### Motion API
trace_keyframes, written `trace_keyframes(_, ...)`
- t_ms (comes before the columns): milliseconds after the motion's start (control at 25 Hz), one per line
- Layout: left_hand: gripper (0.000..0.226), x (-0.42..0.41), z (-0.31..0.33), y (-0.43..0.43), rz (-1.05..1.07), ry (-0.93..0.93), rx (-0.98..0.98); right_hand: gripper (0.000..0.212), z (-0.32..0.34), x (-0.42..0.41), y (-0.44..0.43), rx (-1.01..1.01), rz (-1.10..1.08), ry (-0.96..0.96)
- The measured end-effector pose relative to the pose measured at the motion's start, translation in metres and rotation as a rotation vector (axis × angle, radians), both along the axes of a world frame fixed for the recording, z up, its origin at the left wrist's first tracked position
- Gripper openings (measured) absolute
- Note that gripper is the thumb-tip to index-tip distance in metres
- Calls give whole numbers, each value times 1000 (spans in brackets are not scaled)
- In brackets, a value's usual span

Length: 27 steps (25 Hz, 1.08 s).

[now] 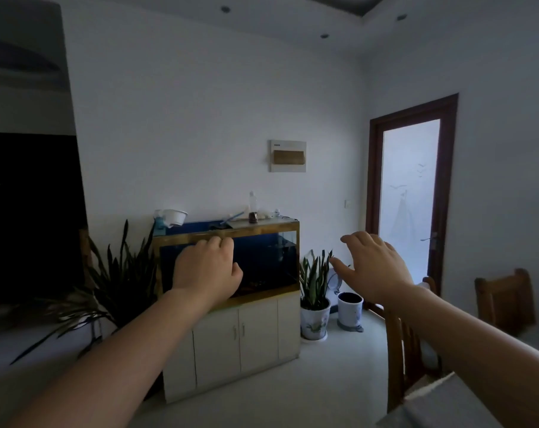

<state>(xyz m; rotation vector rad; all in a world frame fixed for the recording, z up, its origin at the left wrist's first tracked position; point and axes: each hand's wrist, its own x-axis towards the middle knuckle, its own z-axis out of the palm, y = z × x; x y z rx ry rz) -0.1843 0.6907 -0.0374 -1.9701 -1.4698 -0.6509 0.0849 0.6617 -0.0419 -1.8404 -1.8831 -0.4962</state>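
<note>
Fish tank [262,261] stands beyond the curled fingers [218,242] of the left hand [206,270], which hold nothing and hang in front of its glass. The right hand [376,270] hovers beside it, fingers [354,237] loosely apart, thumb out above a potted plant [314,282]. A white cabinet [246,335] carries the tank, and a glass door [410,196] lies past the right fingertips.

My left grip [206,270] hid part of the fish tank [262,257] glass. Items [253,217] on its lid were too small to identify. Surface [441,403] ran off the bottom-right corner.
</note>
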Motion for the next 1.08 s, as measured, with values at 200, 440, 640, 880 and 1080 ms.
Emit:
trace_keyframes(200,29,33,-9,89,-103,-2,-16,58,-7,26,72,-1,-71,-16)
trace_keyframes(440,30,104,-1,204,-220,-29,-18,60,-1,80,151,21,-163,-38)
trace_keyframes(640,32,181,-17,282,-357,6,-33,60,-13,136,186,-3,-324,-30)
trace_keyframes(880,38,292,-42,354,-632,-109,-164,61,-39,196,200,-44,-560,13)
trace_keyframes(1080,36,378,-57,398,-873,-88,-149,56,-56,242,209,-74,-826,63)
